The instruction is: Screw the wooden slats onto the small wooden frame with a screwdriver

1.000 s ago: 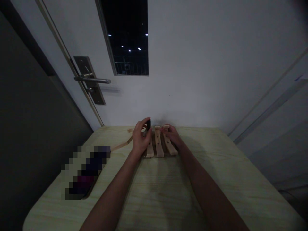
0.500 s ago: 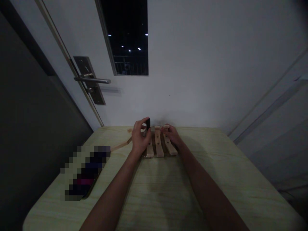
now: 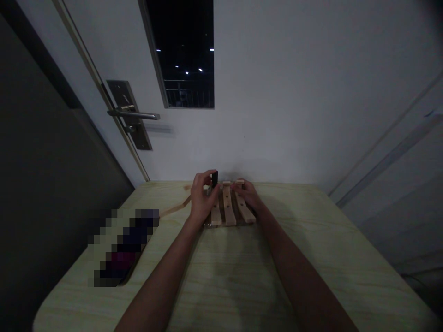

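Note:
Three pale wooden pieces with small holes lie side by side at the far part of the table: a left one [image 3: 216, 215], a middle one [image 3: 229, 210] and a right one [image 3: 246, 213]. Something brown and shiny [image 3: 239, 223] shows beneath them. My left hand [image 3: 202, 196] is closed on a small, flat black piece [image 3: 215, 178], pinched upright between thumb and fingers above the left wooden piece. Around the far end of the right wooden piece curl the fingers of my right hand [image 3: 249, 193]; its thumb side reaches toward the middle piece. My fingers partly hide the far ends.
Left of my hands, a thin, bent wooden strip [image 3: 175, 208] lies on the table [image 3: 221, 281]. A blurred-out dark phone-like object [image 3: 129, 249] rests nearer me on the left. Behind the table stands a white door [image 3: 270, 101] with a metal handle [image 3: 138, 114].
The black piece in my left hand has shifted very slightly right and turned a little. My right hand stays at the right wooden piece. The view has barely moved.

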### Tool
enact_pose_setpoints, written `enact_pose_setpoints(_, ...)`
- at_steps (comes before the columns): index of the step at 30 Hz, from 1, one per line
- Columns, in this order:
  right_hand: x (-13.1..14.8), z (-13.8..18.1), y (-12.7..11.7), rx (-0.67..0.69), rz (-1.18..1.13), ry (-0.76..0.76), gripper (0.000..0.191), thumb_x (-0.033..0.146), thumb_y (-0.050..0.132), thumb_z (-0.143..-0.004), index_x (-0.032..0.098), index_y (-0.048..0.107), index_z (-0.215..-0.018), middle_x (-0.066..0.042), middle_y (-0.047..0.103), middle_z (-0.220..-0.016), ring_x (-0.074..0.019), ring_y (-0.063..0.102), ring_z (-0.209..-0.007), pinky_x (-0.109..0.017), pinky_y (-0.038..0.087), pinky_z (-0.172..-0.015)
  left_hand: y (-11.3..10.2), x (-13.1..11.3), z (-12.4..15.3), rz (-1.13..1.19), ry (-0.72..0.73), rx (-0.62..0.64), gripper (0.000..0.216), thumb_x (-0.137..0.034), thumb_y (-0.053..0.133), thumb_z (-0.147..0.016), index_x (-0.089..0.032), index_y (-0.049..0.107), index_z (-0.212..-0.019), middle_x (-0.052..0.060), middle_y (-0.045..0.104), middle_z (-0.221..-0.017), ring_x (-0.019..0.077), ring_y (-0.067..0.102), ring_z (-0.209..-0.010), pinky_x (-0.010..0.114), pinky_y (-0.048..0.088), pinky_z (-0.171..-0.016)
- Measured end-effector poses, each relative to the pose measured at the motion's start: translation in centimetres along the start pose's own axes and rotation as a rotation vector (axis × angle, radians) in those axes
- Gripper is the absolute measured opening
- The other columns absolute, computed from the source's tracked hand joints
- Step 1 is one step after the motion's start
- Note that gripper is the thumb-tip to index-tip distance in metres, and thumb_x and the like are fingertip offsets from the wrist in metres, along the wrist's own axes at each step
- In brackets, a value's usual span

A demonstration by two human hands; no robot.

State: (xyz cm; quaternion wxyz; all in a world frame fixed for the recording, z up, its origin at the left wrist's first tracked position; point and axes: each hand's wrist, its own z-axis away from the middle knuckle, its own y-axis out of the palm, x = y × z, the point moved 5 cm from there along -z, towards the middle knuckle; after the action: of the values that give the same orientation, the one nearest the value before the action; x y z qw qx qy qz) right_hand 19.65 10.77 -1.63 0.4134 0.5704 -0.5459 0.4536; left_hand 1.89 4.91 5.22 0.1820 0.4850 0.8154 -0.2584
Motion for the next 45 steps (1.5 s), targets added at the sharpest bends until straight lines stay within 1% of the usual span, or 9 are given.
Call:
enact_pose_setpoints(4, -0.12, -0.07, -0.05, 0.002, -0.009, 0.005, 0.033, 0.046, 0.070, -0.064, 0.020, 0.051, -0.069, 0.004, 0.050, -0.063, -0.0115, 0.044, -0.059, -0.025, 0.036, -0.057, 0.03, 0.01, 0.08, 0.012, -0.008, 0.007, 0.038, -0.022, 0.061, -0.082, -0.025, 0.053, -0.119, 0.002, 0.055, -0.094, 0.0134, 0.055, -0.079, 0.029, 0.050, -0.072)
enact_pose_setpoints(9, -0.25, -0.17, -0.03, 0.011, -0.019, 0.004, 0.034, 0.047, 0.071, -0.063, 0.020, 0.050, -0.069, 0.004, 0.049, -0.062, -0.0104, 0.043, -0.058, -0.025, 0.035, -0.057, 0.19, -0.03, 0.22, 0.026, -0.009, 0.032, 0.047, -0.020, 0.062, -0.080, -0.025, 0.049, -0.125, 0.003, 0.059, -0.099, 0.0132, 0.057, -0.079, 0.030, 0.051, -0.074)
enact_pose_setpoints(12, -0.38, -0.25, 0.00, 0.015, -0.023, 0.004, 0.036, 0.048, 0.071, -0.062, 0.020, 0.049, -0.069, 0.005, 0.048, -0.062, -0.0099, 0.042, -0.057, -0.024, 0.035, -0.057, 0.32, 0.24, 0.35, 0.057, -0.030, 0.038, 0.052, -0.017, 0.060, -0.079, -0.025, 0.046, -0.129, 0.005, 0.060, -0.104, 0.0137, 0.058, -0.081, 0.030, 0.052, -0.075)
enact_pose_setpoints(15, -0.29, -0.24, 0.00, 0.010, -0.020, -0.012, 0.036, 0.047, 0.071, -0.062, 0.020, 0.049, -0.068, 0.005, 0.047, -0.062, -0.0097, 0.042, -0.058, -0.024, 0.035, -0.057, 0.43, 0.51, 0.43, 0.085, -0.059, 0.046, 0.052, -0.015, 0.059, -0.079, -0.026, 0.046, -0.128, 0.006, 0.061, -0.108, 0.0142, 0.060, -0.082, 0.031, 0.052, -0.076)
enact_pose_setpoints(19, 0.17, -0.09, 0.02, 0.004, -0.014, -0.032, 0.034, 0.046, 0.072, -0.061, 0.019, 0.052, -0.069, 0.004, 0.051, -0.062, -0.0103, 0.045, -0.060, -0.024, 0.037, -0.059, 0.48, 0.43, 0.40, 0.102, -0.057, 0.056, 0.049, -0.013, 0.057, -0.079, -0.027, 0.048, -0.125, 0.006, 0.063, -0.108, 0.0151, 0.061, -0.084, 0.032, 0.052, -0.077)
enact_pose_setpoints(25, 0.26, -0.06, 0.13, 0.013, -0.012, 0.043, 0.037, 0.044, 0.075, -0.057, 0.016, 0.063, -0.079, 0.000, 0.063, -0.071, -0.0133, 0.054, -0.066, -0.027, 0.043, -0.063, 0.55, 0.62, 0.45, 0.105, -0.072, 0.072, 0.052, -0.012, 0.057, -0.077, -0.027, 0.047, -0.126, 0.006, 0.064, -0.106, 0.0153, 0.062, -0.082, 0.032, 0.052, -0.075)
enact_pose_setpoints(38, -0.06, 0.01, 0.15, 0.022, -0.042, 0.088, 0.036, 0.041, 0.075, -0.059, 0.015, 0.069, -0.083, -0.004, 0.069, -0.075, -0.0151, 0.060, -0.066, -0.029, 0.046, -0.064, 0.47, 0.43, 0.39, 0.100, -0.092, 0.074, 0.050, -0.014, 0.057, -0.079, -0.027, 0.047, -0.126, 0.005, 0.065, -0.102, 0.0154, 0.063, -0.081, 0.034, 0.052, -0.077)
enact_pose_setpoints(45, -0.11, 0.06, 0.28, 0.051, -0.057, 0.091, 0.036, 0.046, 0.073, -0.062, 0.016, 0.068, -0.081, -0.004, 0.069, -0.077, -0.0146, 0.059, -0.066, -0.028, 0.045, -0.065, 0.46, 0.34, 0.30, 0.119, -0.098, 0.038, 0.041, -0.020, 0.060, -0.082, -0.026, 0.050, -0.121, 0.005, 0.063, -0.106, 0.0148, 0.062, -0.084, 0.033, 0.052, -0.078)
